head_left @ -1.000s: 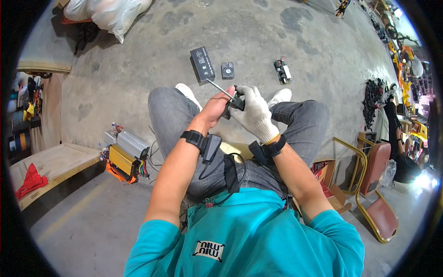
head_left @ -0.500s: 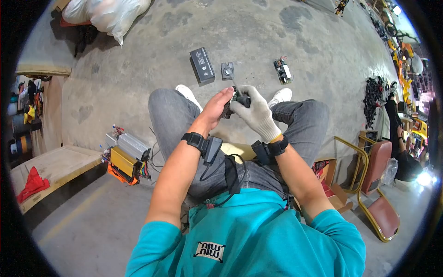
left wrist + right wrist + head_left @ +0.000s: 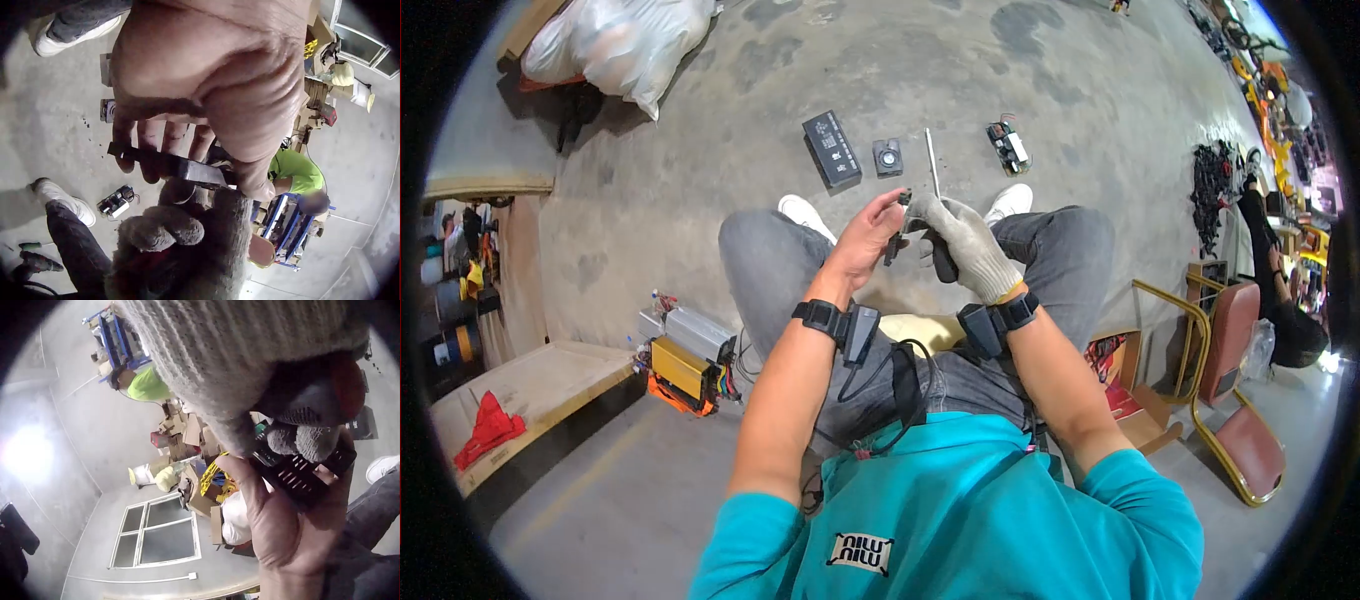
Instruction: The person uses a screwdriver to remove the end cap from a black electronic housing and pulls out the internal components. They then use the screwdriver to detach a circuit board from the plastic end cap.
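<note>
My bare left hand (image 3: 862, 242) holds a black plastic housing with rows of slots (image 3: 299, 478), its thumb on one side and fingers on the other. Edge-on, the same housing (image 3: 197, 172) spans the palm in the left wrist view. My right hand (image 3: 965, 245), in a whitish knit glove, grips a screwdriver (image 3: 932, 162) by its dark handle, whose end shows orange in the right wrist view. The metal shaft points up and away from me, beside the housing. Gloved fingertips (image 3: 315, 442) also meet the housing's edge.
On the concrete floor ahead lie a black box (image 3: 832, 150), a small black square part with a round centre (image 3: 887, 157) and a circuit board (image 3: 1008, 148). A gold and silver metal unit (image 3: 685, 355) sits left, by a low wooden platform (image 3: 550, 385). A chair (image 3: 1235, 345) stands right.
The screwdriver has swung from pointing left across the left hand, through the housing area, to pointing forward beside it. The right hand has shifted slightly right. The left hand keeps the housing.
</note>
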Motion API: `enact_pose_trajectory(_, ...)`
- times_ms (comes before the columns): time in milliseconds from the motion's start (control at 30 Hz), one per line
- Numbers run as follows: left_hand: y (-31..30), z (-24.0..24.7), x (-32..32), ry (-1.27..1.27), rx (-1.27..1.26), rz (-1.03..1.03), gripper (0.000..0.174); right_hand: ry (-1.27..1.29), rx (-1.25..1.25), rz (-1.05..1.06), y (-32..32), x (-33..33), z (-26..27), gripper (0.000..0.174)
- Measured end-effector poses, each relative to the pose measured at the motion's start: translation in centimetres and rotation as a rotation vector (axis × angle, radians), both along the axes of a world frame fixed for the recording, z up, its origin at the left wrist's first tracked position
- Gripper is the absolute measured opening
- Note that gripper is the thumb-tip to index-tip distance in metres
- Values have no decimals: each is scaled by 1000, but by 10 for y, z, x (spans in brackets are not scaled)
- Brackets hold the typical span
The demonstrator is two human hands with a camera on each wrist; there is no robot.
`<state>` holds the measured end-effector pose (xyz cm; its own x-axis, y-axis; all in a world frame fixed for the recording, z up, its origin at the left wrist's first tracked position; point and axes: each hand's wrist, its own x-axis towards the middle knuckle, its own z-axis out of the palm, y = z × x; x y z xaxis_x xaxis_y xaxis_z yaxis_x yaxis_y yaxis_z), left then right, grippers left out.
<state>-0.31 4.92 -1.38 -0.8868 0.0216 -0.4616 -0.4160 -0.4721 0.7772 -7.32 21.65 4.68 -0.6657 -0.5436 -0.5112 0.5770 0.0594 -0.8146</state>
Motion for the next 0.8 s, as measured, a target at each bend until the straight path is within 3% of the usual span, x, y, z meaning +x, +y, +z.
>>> enact_pose_trajectory(333,-1,12,1,71,10,-9,86,248,252,146,-1,1,9,46)
enact_pose_trajectory(633,-5,7,-1,68,84,-47,75,495,282,47,-4,7,-12,44)
enact_pose_trajectory(800,-7,10,-1,61,65,-68,74,477,253,3,-5,8,-14,41)
